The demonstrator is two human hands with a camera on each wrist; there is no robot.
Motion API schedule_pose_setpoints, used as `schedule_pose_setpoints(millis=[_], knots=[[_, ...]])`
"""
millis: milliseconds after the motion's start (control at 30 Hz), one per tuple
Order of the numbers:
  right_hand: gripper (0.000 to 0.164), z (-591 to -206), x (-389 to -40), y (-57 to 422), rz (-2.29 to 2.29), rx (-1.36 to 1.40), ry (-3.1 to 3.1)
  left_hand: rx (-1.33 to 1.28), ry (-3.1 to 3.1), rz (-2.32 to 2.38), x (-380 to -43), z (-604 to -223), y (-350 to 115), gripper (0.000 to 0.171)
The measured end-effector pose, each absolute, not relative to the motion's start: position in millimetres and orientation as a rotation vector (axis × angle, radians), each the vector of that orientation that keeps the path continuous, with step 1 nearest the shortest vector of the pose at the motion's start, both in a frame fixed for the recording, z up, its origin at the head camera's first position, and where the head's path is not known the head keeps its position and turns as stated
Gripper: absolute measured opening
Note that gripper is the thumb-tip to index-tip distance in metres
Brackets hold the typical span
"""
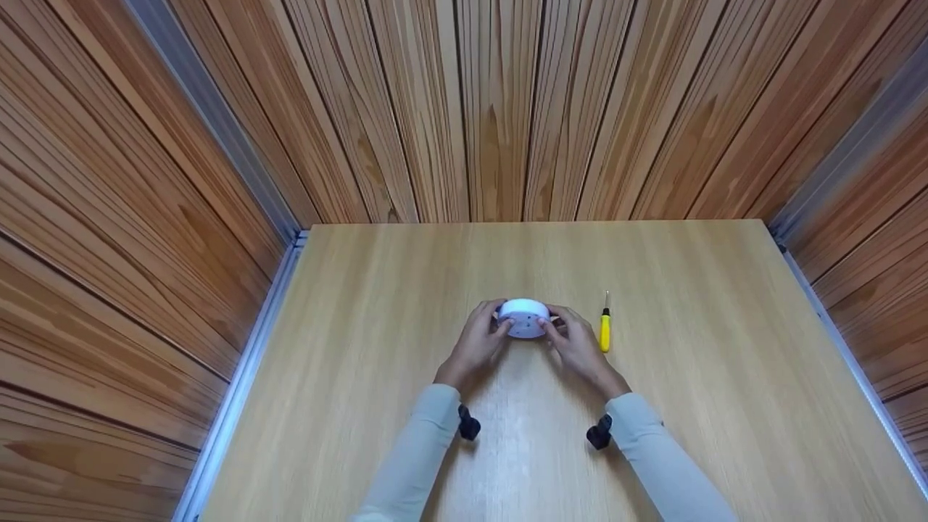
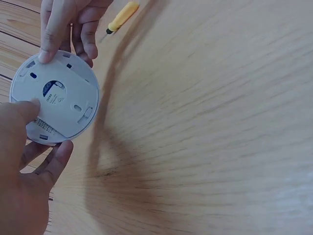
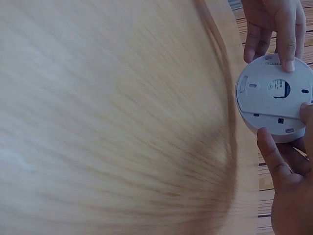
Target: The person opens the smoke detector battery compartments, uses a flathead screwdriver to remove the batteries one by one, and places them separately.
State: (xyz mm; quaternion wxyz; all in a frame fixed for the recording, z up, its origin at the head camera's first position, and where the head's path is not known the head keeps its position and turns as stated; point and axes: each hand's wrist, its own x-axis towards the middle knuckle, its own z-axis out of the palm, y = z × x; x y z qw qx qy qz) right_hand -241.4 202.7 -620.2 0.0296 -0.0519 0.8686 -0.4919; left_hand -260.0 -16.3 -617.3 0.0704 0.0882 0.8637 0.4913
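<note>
A round white smoke detector (image 1: 525,310) is held up between both hands over the middle of the table. Its flat back, with a slotted mounting plate (image 2: 68,103) and a round central opening showing part of a printed label, faces the person. My left hand (image 1: 475,339) grips the left edge, thumb on the back and fingers around the rim. On the opposite edge my right hand (image 1: 580,346) does the same, its thumb pressing on the plate. The detector's front is hidden from the wrist views.
A screwdriver (image 1: 605,332) with a yellow handle lies on the wooden table (image 1: 362,290), just right of the right hand, tip pointing away. Wood-plank walls (image 1: 500,109) and metal rails (image 1: 243,391) border the table.
</note>
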Motion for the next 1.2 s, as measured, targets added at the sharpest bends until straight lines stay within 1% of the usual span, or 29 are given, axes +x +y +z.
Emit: schedule_pose_setpoints(millis=[300, 633, 800, 1000, 1200], knots=[[0.039, -619, -243, 201, -1.574, -0.169, 2.676, 0.243, 2.631, 1.509, -262, -616, -15, 0.043], [0.037, -619, -243, 199, -1.587, -0.138, 2.633, 0.16, 2.548, 1.567, -261, -615, -13, 0.044], [0.036, -618, -242, 199, -1.628, -0.101, 2.574, 0.172, 2.492, 1.639, -261, -616, -12, 0.044], [0.034, -619, -240, 199, -1.714, -0.119, 2.524, 0.171, 2.427, 1.714, -262, -620, -11, 0.046], [0.033, -620, -239, 199, -1.78, -0.099, 2.494, 0.082, 2.368, 1.695, -261, -625, -9, 0.049]])
